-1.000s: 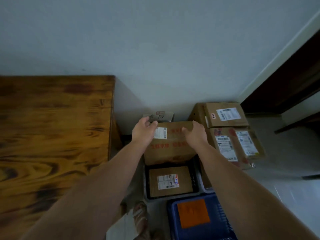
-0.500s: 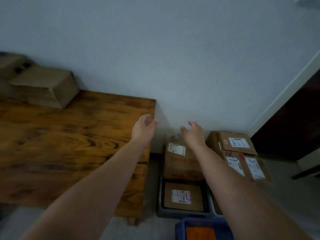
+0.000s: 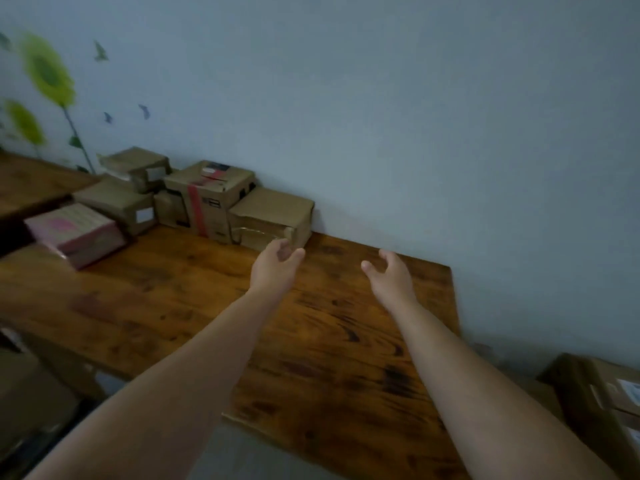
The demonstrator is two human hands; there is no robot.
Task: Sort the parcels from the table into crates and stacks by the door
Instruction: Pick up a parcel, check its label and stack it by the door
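Observation:
Several brown cardboard parcels stand against the wall at the back of the wooden table. The nearest is a plain dented box; beside it is a box with red tape, then smaller boxes and a pink package. My left hand hovers empty, fingers curled apart, just in front of the dented box. My right hand is over bare tabletop to the right, also empty with spread fingers.
A stack of labelled parcels sits on the floor at the lower right, past the table's end. The blue-grey wall bears green flower stickers at the left. A second tabletop adjoins at the far left.
Both hands let go of the box set on the floor stack and rose. My view swung left and up, from the crates by the door to the table's parcels.

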